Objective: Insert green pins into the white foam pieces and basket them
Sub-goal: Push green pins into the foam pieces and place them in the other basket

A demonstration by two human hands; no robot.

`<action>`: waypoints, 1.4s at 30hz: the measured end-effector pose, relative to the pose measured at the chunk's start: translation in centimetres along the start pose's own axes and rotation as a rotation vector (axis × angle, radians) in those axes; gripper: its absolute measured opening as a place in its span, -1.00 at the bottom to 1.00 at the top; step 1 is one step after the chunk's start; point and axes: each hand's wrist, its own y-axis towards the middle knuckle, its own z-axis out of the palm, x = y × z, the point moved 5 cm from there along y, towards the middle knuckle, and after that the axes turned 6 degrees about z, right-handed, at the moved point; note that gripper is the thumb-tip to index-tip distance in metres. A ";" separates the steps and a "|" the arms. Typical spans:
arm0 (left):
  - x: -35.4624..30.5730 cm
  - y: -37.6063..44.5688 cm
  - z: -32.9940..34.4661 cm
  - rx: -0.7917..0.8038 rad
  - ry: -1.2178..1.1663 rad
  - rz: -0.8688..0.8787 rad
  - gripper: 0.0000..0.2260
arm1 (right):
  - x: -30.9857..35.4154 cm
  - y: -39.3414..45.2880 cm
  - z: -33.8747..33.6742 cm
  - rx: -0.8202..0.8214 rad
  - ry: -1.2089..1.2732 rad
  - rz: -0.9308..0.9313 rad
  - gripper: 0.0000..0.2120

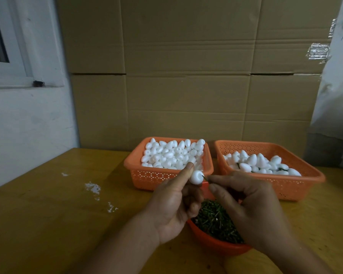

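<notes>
The left hand (pixel 174 202) pinched a foam piece (pixel 256 177) steady while the right hand (pixel 244 200) pinched a green pin (pixel 205 178), seemingly entering it, bowl (pixel 212 243) just below

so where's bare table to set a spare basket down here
The widest bare patch is the table to the left of the left basket, apart from white crumbs. It is crowded in the middle, where both baskets, the bowl of green pins and the two hands sit close together.
</notes>
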 end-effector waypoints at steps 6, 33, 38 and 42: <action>0.0 0.0 0.0 -0.024 0.035 0.035 -0.68 | 0.5 -0.1 0.0 0.009 -0.071 -0.043 -0.75; -0.8 -0.3 0.4 0.050 0.286 0.251 -0.74 | 0.4 -0.3 -0.2 -0.039 -0.131 0.058 -0.95; -0.8 -0.3 0.3 0.038 0.280 0.296 -0.76 | 0.5 -0.5 -0.1 -0.063 -0.145 0.058 -0.92; -0.7 -0.2 0.5 0.059 0.274 0.321 -0.77 | 0.1 -0.4 -0.1 -0.078 -0.129 0.093 -0.93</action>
